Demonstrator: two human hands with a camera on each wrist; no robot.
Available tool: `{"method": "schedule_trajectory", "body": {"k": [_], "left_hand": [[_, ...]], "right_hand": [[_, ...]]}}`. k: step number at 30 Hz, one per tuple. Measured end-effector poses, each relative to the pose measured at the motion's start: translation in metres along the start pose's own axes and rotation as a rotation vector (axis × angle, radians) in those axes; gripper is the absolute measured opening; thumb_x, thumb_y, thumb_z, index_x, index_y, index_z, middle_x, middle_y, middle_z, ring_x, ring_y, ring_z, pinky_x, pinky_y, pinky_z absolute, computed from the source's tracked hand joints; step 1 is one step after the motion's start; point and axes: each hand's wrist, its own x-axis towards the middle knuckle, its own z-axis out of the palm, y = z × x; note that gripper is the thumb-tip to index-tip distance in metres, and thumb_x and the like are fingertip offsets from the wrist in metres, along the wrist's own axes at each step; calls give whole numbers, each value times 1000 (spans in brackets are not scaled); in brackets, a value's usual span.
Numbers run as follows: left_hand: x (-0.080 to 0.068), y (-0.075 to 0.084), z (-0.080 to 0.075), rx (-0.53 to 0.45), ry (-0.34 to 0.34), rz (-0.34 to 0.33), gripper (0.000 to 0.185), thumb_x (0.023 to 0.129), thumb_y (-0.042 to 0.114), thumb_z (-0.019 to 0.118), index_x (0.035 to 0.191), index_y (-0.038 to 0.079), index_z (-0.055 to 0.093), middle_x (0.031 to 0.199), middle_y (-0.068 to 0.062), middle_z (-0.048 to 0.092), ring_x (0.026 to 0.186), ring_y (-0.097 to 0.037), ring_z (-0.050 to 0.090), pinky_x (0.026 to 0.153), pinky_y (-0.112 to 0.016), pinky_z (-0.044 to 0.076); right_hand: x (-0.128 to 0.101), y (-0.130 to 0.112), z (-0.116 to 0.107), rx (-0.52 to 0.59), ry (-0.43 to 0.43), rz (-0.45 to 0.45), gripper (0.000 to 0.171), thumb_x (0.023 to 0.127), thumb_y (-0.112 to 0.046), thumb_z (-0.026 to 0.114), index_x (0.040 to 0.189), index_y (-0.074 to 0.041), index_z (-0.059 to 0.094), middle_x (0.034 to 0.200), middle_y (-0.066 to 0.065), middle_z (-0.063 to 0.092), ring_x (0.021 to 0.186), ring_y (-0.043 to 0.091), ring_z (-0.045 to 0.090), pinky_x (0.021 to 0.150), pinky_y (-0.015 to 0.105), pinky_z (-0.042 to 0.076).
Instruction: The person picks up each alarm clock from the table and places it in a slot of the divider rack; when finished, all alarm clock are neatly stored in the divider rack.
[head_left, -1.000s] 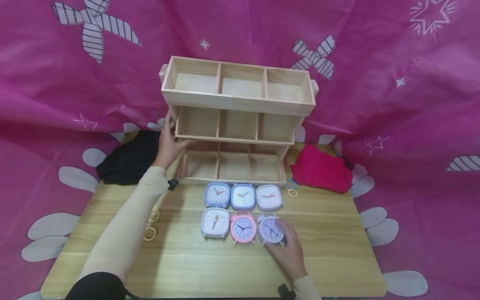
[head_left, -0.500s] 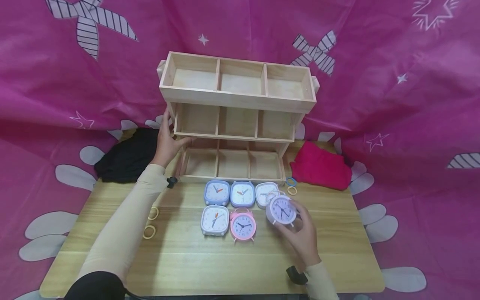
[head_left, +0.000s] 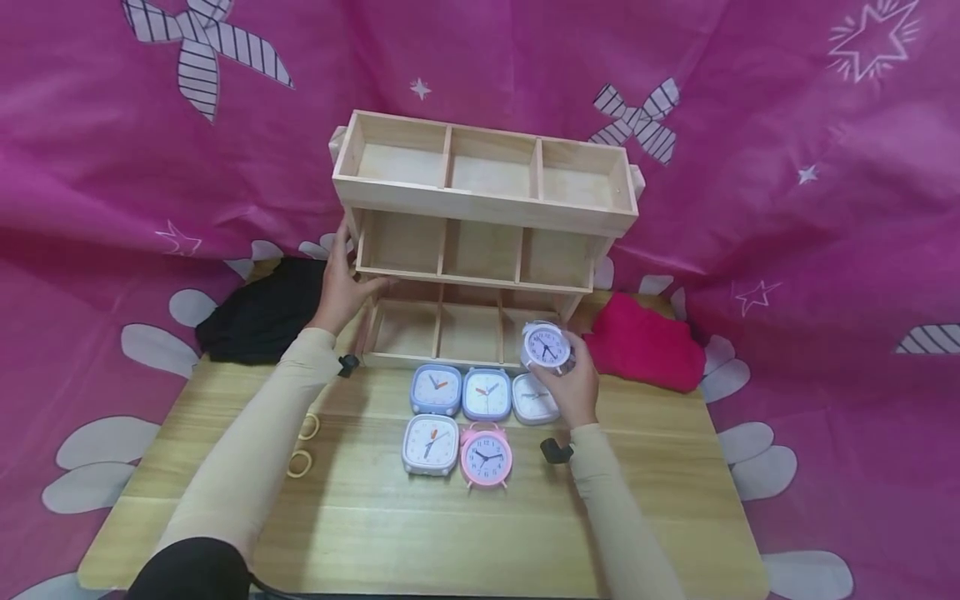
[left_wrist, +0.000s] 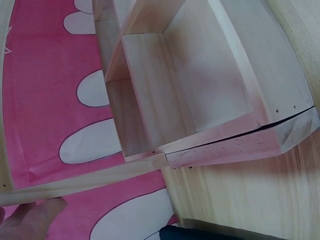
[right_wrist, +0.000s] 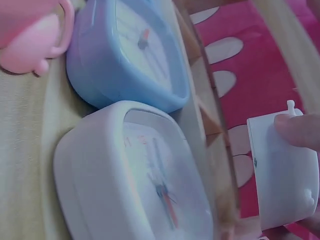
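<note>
My right hand (head_left: 576,392) grips a small pale twin-bell alarm clock (head_left: 546,346), raised at the right-hand compartment of the bottom tier of a wooden three-tier shelf (head_left: 483,202). In the right wrist view, the thumb presses the clock's white casing (right_wrist: 282,175). My left hand (head_left: 339,292) holds the left side of the shelf, thumb in front; in the left wrist view its fingertips (left_wrist: 50,207) are at a wooden strut (left_wrist: 90,180). Below the shelf lie two blue square clocks (head_left: 436,389), two white ones (head_left: 431,445) and a pink twin-bell alarm clock (head_left: 487,457).
A black cloth (head_left: 258,312) lies left of the shelf, a red cloth (head_left: 645,343) right of it. Two yellow rings (head_left: 299,463) are on the table (head_left: 420,533) near the left forearm. A pink patterned curtain (head_left: 750,208) hangs behind and around the table.
My right hand has lifted the pale alarm clock off the table beside the pink one and carried it forward to the bottom tier. The left hand has stayed at the shelf's side.
</note>
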Motion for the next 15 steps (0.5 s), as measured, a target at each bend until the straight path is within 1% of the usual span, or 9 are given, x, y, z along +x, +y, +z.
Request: {"method": "schedule_trajectory", "body": {"k": [3,7,12,15], "left_hand": [[-1,2,0,7,4,10,129,82,3,91,170,45,8,174,-12,23,156,-49,37,121,-70,39],[-2,2,1,0,6,9,128,82,0,91,172,40,8,174,-12,23,156,-49,35,123,-69,38],[-1,2,1,-5,3,7,127,83,0,90,172,37,7,174,-11,23,157,-48,35,122,-70,38],[-1,2,1,-11,2,7,127,82,0,90,172,37,7,174,-11,23,157,-47,35,122,-71,38]], "right_hand": [[11,4,13,-50,-9,-24,81,71,-15,98,143,-10,61,139,16,67,130,38,63,110,55,50],[24,11,27,-129,-14,-52,81,70,-21,98,141,-7,62,136,17,68,128,39,62,110,57,48],[35,13,36,-236,-60,-37,78,72,-25,97,139,-7,62,132,16,70,123,40,64,106,56,51],[38,16,41,-301,-71,-50,76,71,-26,98,135,-5,62,130,17,69,120,40,65,103,57,52]]}}
